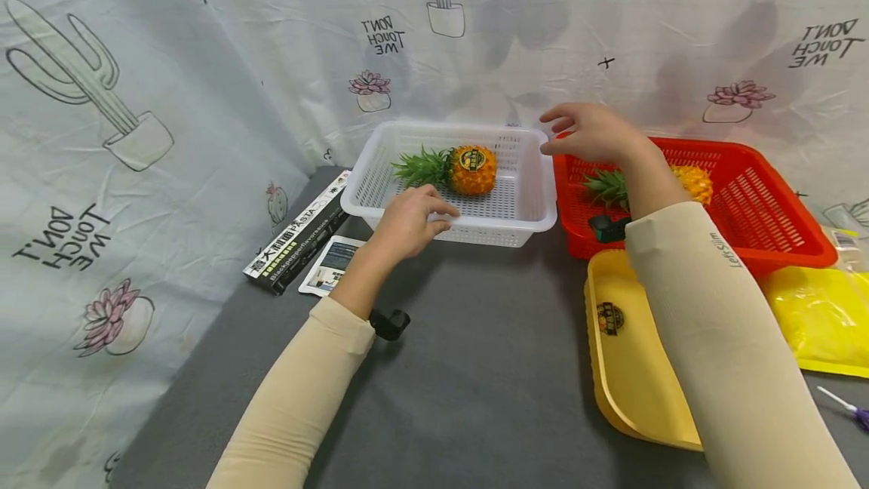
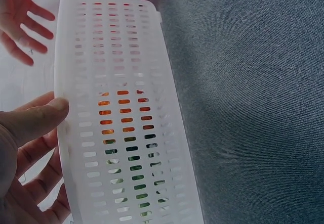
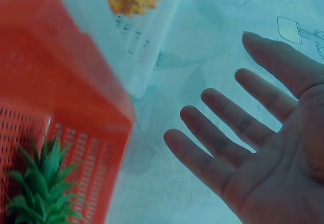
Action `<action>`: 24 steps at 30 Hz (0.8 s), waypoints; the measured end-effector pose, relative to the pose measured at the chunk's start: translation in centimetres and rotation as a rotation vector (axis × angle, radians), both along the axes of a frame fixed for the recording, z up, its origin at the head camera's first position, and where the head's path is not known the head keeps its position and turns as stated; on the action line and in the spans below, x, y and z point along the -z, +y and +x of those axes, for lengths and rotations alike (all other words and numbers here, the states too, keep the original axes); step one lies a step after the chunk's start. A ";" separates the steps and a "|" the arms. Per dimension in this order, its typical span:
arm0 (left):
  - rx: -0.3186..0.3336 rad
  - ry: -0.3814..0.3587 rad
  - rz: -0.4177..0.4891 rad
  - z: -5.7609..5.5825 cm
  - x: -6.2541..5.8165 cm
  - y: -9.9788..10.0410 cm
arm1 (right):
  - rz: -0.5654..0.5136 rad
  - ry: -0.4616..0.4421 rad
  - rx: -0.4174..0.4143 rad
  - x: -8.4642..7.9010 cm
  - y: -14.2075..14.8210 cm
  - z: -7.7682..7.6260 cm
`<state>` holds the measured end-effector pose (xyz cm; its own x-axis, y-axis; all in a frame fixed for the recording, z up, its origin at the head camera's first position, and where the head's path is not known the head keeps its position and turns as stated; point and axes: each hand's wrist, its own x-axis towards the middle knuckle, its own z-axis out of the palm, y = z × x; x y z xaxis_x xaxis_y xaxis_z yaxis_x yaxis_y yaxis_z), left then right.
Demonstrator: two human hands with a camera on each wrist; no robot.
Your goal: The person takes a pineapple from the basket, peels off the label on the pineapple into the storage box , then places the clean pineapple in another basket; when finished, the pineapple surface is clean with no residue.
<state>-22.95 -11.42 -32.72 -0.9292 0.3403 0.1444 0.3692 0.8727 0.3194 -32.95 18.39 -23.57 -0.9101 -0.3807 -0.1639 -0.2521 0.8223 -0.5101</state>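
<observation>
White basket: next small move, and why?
I'd probably lower the right hand onto the right end of the white basket: that hand hangs open and empty near there, while the left hand straddles the near rim, thumb outside, fingers inside. Whether the left grips is unclear, so a second hold might steady the basket.

The left sleeve (image 1: 288, 398) is cream, close-fitting and finely creased, with a hemmed cuff; the left hand (image 1: 411, 222) is bare. The right sleeve (image 1: 713, 323), also cream, bears small dark lettering (image 1: 725, 250) reading "Let'sSlim". A rounded black device (image 1: 390, 324) sits at the left wrist, a dark device (image 1: 607, 229) at the right. The right hand (image 1: 597, 131) is bare too.
</observation>
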 end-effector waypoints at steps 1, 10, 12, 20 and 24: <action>-0.001 0.000 0.001 0.0 0.0 0.0 | -0.003 -0.001 0.004 0.1 -0.3 -0.1; -0.010 -0.004 0.000 0.0 0.1 0.0 | -0.051 -0.047 0.026 1.4 -2.2 -1.5; -0.012 -0.007 -0.004 0.0 0.1 0.0 | -0.084 -0.066 0.023 2.0 -2.5 -1.8; -0.013 -0.006 -0.011 0.2 0.1 0.0 | -0.191 -0.143 0.007 3.3 -3.8 -2.9; -0.017 -0.001 -0.015 0.3 0.0 0.1 | -0.177 -0.153 0.001 3.5 -4.5 -3.5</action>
